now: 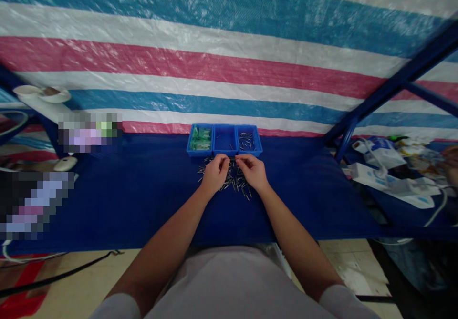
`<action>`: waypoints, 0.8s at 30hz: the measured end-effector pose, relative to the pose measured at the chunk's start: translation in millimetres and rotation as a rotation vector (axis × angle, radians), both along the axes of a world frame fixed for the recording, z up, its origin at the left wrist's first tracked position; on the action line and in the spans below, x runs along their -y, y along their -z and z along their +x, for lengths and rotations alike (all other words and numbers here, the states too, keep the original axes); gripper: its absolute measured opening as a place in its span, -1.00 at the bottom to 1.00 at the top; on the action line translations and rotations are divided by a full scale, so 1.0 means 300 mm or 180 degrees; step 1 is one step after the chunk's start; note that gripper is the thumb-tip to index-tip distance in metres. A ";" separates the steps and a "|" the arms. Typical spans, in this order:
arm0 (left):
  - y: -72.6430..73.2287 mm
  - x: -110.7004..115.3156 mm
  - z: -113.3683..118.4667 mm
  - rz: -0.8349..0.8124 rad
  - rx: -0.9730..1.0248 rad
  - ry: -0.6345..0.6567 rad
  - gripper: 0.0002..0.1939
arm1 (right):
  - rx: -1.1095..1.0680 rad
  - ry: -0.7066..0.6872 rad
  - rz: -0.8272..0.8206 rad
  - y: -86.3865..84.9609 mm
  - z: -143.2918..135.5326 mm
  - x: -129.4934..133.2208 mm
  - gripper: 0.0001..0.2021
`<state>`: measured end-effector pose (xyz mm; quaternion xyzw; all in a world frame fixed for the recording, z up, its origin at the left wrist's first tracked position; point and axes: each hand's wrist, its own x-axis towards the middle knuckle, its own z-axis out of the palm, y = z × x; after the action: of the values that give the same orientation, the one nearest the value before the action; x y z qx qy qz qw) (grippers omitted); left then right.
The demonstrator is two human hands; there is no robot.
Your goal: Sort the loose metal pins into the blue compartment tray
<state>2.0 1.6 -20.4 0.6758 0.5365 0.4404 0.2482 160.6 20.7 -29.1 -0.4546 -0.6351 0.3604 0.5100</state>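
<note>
My left hand [216,172] and my right hand [252,170] are close together over a loose pile of thin metal pieces [234,181] on the blue table [150,185]. Between my pinched fingertips a thin metal piece [232,158] spans the gap, with both hands closed on it. Just behind my hands stands a blue tray [224,153] with three compartments. Green and clear small items [201,138] fill its left compartment. A few slim pieces lie in the middle one, and several metal pieces [246,141] in the right one.
A white power strip [393,185] with cables lies at the right, beside plastic bags. Blue metal frame bars [379,90] rise at both sides. Pixelated objects are at the left. A striped sheet [214,71] hangs behind the table.
</note>
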 end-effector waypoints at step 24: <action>0.007 -0.003 0.002 0.0136 0.0072 -0.0034 -0.80 | 0.0000 0.0070 -0.0006 0.000 0.002 0.002 -0.79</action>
<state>2.8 2.5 -22.6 0.6730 0.5277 0.4607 0.2374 161.1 20.2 -29.0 -0.4620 -0.6297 0.3554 0.5135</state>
